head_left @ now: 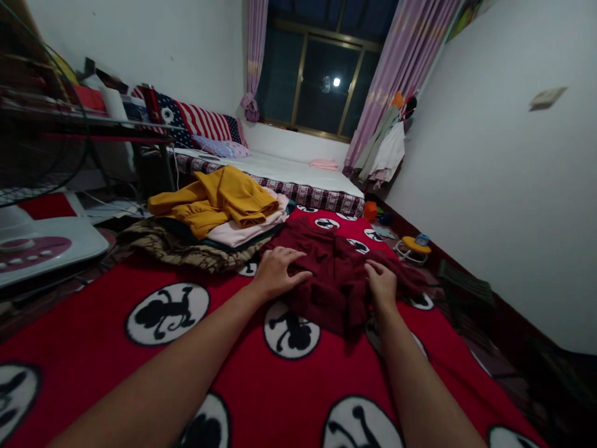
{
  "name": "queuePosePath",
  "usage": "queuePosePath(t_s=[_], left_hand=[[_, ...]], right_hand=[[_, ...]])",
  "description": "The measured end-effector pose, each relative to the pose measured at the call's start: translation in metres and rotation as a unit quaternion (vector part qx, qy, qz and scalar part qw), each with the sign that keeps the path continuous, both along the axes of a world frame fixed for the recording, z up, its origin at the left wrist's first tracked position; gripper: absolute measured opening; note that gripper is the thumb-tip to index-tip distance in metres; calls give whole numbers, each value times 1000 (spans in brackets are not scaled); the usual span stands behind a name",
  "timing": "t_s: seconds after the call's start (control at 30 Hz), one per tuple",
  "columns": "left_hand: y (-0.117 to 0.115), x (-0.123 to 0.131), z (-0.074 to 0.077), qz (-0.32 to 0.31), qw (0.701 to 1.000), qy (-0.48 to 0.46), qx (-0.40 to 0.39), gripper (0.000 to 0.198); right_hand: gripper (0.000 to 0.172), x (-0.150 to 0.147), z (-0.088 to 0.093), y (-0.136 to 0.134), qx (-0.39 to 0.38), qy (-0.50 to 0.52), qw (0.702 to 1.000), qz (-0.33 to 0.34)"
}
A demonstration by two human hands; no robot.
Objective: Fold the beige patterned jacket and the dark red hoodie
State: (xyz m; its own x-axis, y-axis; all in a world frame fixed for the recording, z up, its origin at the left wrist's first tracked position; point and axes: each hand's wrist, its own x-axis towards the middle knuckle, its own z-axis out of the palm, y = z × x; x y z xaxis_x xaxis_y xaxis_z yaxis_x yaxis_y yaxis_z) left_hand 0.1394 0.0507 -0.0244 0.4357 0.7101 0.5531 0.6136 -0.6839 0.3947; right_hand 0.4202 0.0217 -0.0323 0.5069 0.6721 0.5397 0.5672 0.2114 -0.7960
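A dark maroon garment (336,274) lies crumpled on a red blanket (102,348) with black-and-white cartoon circles. My left hand (278,269) rests on the garment's left edge, fingers spread and pressing down on the cloth. My right hand (382,283) is on the garment's right side, fingers curled into a fold of the fabric. Both forearms reach in from the bottom of the view.
A pile of clothes sits behind the garment: a mustard-yellow top (219,199) over a pale pink piece (247,231) and a patterned brown cloth (181,249). A fan base (41,246) stands left. A second bed (289,171), window and hanging clothes (382,152) lie beyond.
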Motion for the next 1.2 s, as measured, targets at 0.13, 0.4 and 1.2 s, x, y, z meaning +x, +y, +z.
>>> queuePosePath(t_s=[0.13, 0.4, 1.2], left_hand=[[-7, 2, 2, -45, 994, 92, -32, 54], [14, -34, 18, -139, 955, 223, -139, 92], [-71, 2, 54, -225, 942, 220, -113, 48]], right_hand=[[44, -38, 4, -3, -76, -108, 990, 46], [77, -35, 18, -25, -336, -240, 863, 290], [19, -22, 81, -97, -341, -387, 847, 126]])
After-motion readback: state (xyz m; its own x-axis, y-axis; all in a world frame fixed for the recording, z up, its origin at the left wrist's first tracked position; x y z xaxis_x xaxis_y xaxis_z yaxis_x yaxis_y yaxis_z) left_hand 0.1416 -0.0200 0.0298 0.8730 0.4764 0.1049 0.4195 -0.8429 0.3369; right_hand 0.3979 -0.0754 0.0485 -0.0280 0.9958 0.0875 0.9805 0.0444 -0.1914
